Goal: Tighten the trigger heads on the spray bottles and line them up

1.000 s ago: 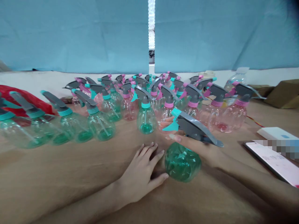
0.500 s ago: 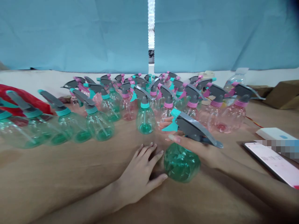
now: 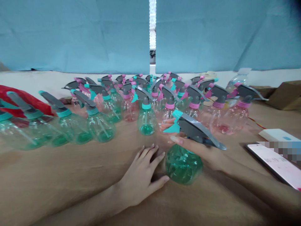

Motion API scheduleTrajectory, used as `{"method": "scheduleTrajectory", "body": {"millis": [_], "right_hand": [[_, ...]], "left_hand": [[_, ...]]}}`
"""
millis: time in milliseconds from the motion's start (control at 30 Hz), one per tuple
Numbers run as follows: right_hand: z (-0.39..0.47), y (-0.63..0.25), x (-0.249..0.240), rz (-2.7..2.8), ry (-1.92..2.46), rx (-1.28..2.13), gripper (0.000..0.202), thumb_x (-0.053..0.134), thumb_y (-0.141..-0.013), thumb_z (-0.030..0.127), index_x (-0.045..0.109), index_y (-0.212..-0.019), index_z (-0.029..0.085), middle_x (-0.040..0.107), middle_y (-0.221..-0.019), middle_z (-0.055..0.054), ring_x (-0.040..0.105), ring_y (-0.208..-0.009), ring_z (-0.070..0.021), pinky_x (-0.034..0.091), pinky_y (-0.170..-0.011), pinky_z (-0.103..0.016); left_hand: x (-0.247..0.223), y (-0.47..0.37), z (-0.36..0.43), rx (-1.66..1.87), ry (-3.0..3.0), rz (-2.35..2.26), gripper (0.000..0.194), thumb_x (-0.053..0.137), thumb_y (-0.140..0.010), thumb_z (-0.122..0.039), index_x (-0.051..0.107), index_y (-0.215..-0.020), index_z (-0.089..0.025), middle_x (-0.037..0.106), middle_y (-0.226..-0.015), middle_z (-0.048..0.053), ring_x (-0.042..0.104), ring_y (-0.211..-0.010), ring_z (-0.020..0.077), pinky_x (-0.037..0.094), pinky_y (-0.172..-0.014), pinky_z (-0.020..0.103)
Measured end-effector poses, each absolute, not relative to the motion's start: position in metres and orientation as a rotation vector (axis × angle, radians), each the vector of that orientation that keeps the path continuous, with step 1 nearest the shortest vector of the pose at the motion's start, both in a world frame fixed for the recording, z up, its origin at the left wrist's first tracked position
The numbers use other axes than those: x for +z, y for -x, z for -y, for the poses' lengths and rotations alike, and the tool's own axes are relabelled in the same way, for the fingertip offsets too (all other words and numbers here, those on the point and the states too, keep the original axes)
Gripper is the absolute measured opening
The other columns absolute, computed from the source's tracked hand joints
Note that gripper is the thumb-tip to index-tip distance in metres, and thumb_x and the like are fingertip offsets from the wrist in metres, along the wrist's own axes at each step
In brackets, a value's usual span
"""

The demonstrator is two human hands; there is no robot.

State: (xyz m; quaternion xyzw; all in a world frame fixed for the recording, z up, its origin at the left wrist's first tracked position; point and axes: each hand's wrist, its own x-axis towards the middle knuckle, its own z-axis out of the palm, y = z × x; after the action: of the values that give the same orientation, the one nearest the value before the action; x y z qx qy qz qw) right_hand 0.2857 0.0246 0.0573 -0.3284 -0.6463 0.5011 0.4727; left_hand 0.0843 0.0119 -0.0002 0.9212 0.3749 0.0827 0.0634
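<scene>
My left hand (image 3: 142, 177) lies palm down on the brown table (image 3: 77, 182), fingers spread, with nothing in it. Just right of its fingertips is a green spray bottle (image 3: 183, 164) with a grey and turquoise trigger head. My right hand (image 3: 192, 146) is wrapped round the neck of that bottle, below the head; some of its fingers show behind the turquoise trigger. Directly beyond my left hand stands another green bottle (image 3: 147, 122), upright and touched by neither hand.
Several green bottles (image 3: 101, 127) line the left, with a red cloth (image 3: 28, 100) behind. Pink bottles (image 3: 237, 116) and more green ones crowd the back. A phone (image 3: 275, 163), a white box (image 3: 279, 135) and a brown box (image 3: 285, 95) lie right.
</scene>
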Motion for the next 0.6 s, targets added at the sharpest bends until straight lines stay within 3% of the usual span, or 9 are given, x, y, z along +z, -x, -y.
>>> {"method": "scheduleTrajectory", "body": {"millis": [233, 400, 600], "right_hand": [[-0.0237, -0.2864, 0.0627, 1.597, 0.839, 1.195, 0.04, 0.064, -0.078, 0.035, 0.052, -0.116, 0.027, 0.061, -0.112, -0.002, 0.063, -0.094, -0.0176, 0.052, -0.077, -0.029], [-0.0238, -0.2902, 0.0603, 1.708, 0.938, 1.086, 0.024, 0.054, -0.083, 0.044, 0.061, -0.096, 0.025, 0.063, -0.077, 0.002, 0.06, -0.065, -0.0127, 0.049, -0.06, -0.027], [-0.0206, -0.29, 0.0665, 1.754, 1.006, 0.912, 0.025, 0.054, -0.082, 0.048, 0.06, -0.079, 0.024, 0.058, -0.066, 0.002, 0.057, -0.063, -0.0145, 0.047, -0.059, -0.029]], "left_hand": [[-0.0008, -0.0847, -0.0128, 0.248, -2.795, -1.133, 0.058, 0.049, -0.088, -0.05, 0.041, -0.134, -0.014, 0.036, -0.141, 0.016, 0.027, -0.13, 0.0298, 0.023, -0.105, 0.05], [0.0004, -0.0844, -0.0129, 0.249, -2.792, -1.121, 0.057, 0.049, -0.089, -0.048, 0.041, -0.134, -0.015, 0.037, -0.14, 0.015, 0.027, -0.131, 0.0293, 0.023, -0.105, 0.05], [-0.0005, -0.0838, -0.0124, 0.269, -2.777, -1.128, 0.056, 0.05, -0.088, -0.048, 0.042, -0.133, -0.016, 0.038, -0.139, 0.014, 0.029, -0.13, 0.0293, 0.024, -0.104, 0.05]]}}
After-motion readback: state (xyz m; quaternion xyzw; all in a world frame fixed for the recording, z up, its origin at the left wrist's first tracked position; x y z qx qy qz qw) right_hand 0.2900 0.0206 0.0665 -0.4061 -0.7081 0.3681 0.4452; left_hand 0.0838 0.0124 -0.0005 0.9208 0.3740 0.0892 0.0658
